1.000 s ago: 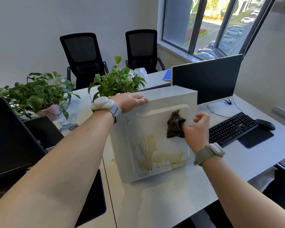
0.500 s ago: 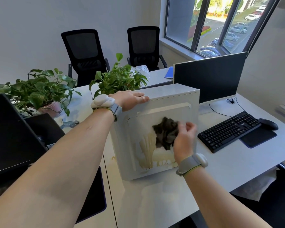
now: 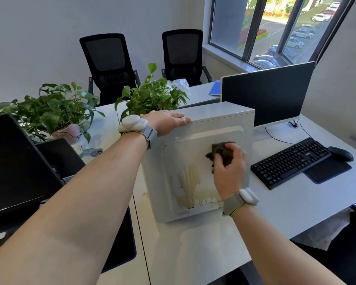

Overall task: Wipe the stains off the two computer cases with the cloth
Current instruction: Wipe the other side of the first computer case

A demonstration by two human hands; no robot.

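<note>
Right grip (image 3: pixel 229 171) bunching dark cloth (image 3: pixel 221 152), smooth boxy case (image 3: pixel 193 161)

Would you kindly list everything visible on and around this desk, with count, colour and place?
computer case: one, white, upright mid-desk, yellowish stains low on its side
cloth: one, dark brown, against the case's side panel
monitor: one, black screen, right of the case
second monitor: one, black, far left
keyboard: one, black, right
mouse: one, black, on a dark mouse pad
potted plants: two, green, behind the case and at left
office chairs: two, black, by the wall
desk: white
left hand: rests on the case's top edge
right hand: grips the cloth
</note>
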